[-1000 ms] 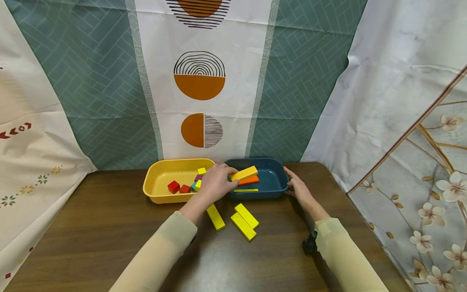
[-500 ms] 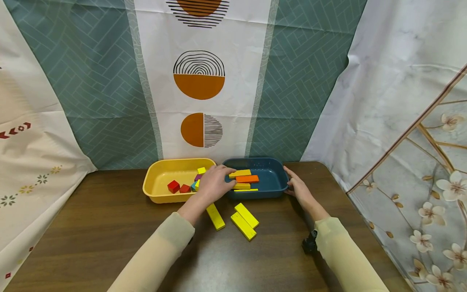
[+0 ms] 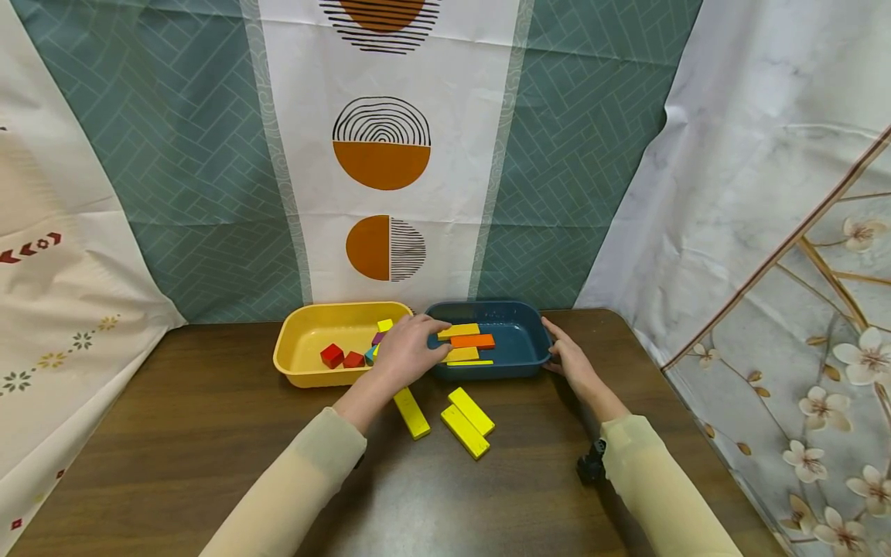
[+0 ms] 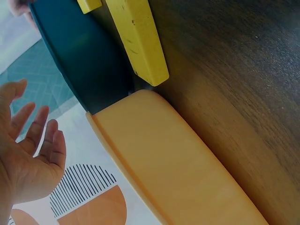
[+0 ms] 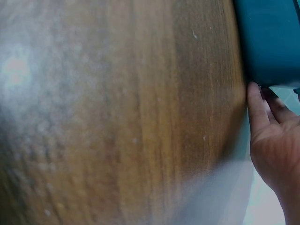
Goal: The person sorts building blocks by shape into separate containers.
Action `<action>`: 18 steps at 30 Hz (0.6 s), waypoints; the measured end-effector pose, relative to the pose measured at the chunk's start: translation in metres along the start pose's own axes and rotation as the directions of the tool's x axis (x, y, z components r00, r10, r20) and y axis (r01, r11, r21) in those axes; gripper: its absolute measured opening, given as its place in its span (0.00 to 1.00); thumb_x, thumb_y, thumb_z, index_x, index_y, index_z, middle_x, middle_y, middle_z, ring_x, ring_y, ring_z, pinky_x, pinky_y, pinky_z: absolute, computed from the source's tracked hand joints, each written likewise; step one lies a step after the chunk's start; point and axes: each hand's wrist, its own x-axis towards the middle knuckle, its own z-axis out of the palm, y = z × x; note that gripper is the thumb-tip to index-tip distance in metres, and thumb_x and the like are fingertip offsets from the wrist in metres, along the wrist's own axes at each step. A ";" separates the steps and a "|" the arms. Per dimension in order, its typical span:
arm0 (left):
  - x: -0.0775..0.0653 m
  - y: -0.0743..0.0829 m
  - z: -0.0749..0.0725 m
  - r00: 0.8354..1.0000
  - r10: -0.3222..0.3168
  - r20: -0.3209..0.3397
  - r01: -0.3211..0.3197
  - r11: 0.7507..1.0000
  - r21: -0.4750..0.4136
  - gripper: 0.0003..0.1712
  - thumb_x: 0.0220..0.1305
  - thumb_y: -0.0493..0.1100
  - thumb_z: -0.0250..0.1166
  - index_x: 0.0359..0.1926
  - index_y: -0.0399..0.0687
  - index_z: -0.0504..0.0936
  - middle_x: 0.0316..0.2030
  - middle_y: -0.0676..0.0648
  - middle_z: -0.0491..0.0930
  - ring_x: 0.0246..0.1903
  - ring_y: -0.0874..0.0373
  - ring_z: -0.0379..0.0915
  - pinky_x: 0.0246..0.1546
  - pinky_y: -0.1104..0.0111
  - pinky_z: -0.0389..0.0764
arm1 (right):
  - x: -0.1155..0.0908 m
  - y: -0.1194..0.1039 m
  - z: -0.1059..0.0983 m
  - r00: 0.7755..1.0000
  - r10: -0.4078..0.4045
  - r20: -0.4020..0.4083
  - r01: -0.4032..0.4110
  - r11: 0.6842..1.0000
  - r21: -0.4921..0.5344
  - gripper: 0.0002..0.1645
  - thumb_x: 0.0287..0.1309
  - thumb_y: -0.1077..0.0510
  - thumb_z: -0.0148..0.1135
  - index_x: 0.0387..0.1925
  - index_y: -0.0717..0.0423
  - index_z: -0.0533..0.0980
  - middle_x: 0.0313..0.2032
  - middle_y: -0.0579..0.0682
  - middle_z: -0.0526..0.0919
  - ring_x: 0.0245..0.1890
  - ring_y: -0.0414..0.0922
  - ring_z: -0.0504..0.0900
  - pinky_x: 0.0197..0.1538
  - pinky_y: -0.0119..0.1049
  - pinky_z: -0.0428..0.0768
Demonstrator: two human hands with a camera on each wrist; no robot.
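My left hand (image 3: 407,350) hovers over the spot where the yellow tray (image 3: 295,379) and the dark blue tray (image 3: 515,371) meet. Its fingers are spread and loosely bent, with nothing between them in the left wrist view. In the blue tray lie an orange block (image 3: 476,341), an orange-yellow block (image 3: 461,331) behind it, another orange-yellow block (image 3: 463,354) in front, and a yellow block (image 3: 480,363) along the near wall. My right hand (image 3: 574,363) touches the blue tray's right end, fingers extended against its outer wall, as the right wrist view shows too.
Red cubes (image 3: 332,356), a yellow cube (image 3: 384,326) and other small cubes lie in the yellow tray. Three long yellow blocks, one alone (image 3: 412,415) and a touching pair (image 3: 465,432), rest on the wooden table (image 3: 209,449). A patterned cloth (image 3: 452,155) hangs behind.
The orange-yellow block that my left hand held over the blue tray has been let go and now lies inside. My left fingers have spread apart. My right hand has stayed at the tray's end.
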 end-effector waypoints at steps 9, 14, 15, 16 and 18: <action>-0.004 0.001 -0.005 0.999 0.043 -0.014 -0.043 0.999 -0.009 0.25 0.66 0.54 0.71 0.63 0.58 0.84 0.55 0.50 0.82 0.51 0.52 0.71 0.53 0.60 0.77 | 0.000 0.000 0.000 1.000 -0.003 0.003 0.003 1.000 -0.001 0.40 0.68 0.67 0.36 0.81 0.58 0.49 0.80 0.59 0.44 0.74 0.66 0.53 0.68 0.67 0.64; -0.008 0.002 -0.007 0.997 0.074 -0.036 -0.074 0.997 -0.015 0.25 0.66 0.54 0.70 0.63 0.58 0.84 0.54 0.50 0.82 0.52 0.52 0.72 0.53 0.60 0.77 | 0.000 0.000 0.000 1.000 0.001 -0.001 -0.001 1.000 0.007 0.40 0.68 0.67 0.36 0.81 0.58 0.49 0.80 0.59 0.44 0.73 0.65 0.53 0.68 0.67 0.64; -0.009 0.002 -0.008 0.996 0.078 -0.039 -0.078 0.997 -0.015 0.25 0.66 0.54 0.71 0.62 0.59 0.84 0.53 0.51 0.83 0.52 0.52 0.72 0.53 0.59 0.77 | 0.000 0.000 -0.001 1.000 0.001 -0.002 -0.001 1.000 0.006 0.40 0.68 0.67 0.36 0.81 0.58 0.49 0.80 0.59 0.44 0.73 0.65 0.53 0.68 0.67 0.64; -0.010 0.002 -0.009 0.996 0.082 -0.043 -0.082 0.996 -0.018 0.24 0.66 0.54 0.71 0.62 0.59 0.84 0.53 0.50 0.83 0.52 0.52 0.72 0.54 0.59 0.77 | 0.000 0.000 -0.001 1.000 0.000 -0.002 0.000 1.000 0.004 0.40 0.68 0.67 0.36 0.81 0.58 0.49 0.80 0.59 0.44 0.73 0.65 0.53 0.68 0.66 0.64; -0.011 0.003 -0.010 0.995 0.089 -0.048 -0.090 0.996 -0.019 0.24 0.66 0.54 0.71 0.62 0.59 0.85 0.53 0.51 0.83 0.52 0.52 0.72 0.54 0.59 0.77 | 0.000 0.001 -0.001 1.000 -0.002 -0.002 0.002 1.000 0.004 0.40 0.68 0.67 0.36 0.81 0.58 0.49 0.80 0.59 0.44 0.73 0.65 0.54 0.67 0.66 0.65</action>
